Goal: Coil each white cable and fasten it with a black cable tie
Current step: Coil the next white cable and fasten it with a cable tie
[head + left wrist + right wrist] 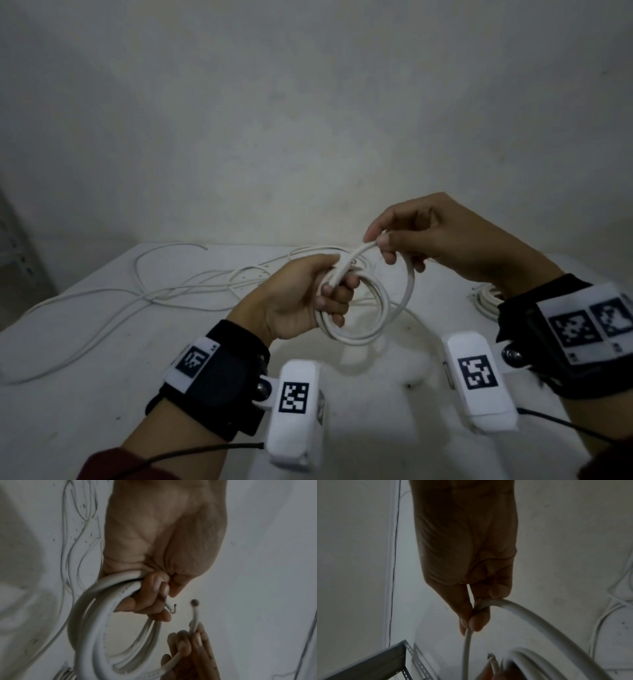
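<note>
Bare wall, white counter. Our left hand grips coiled white cable above counter; our right hand pinches its free end. Loose cables behind.

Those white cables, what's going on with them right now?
A person is coiling one white cable above the table. The left hand grips the stacked loops, while the right hand pinches the cable's free end, guiding the last turn. No black tie is on the coil. More loose cables lie uncoiled on the table behind.
</note>
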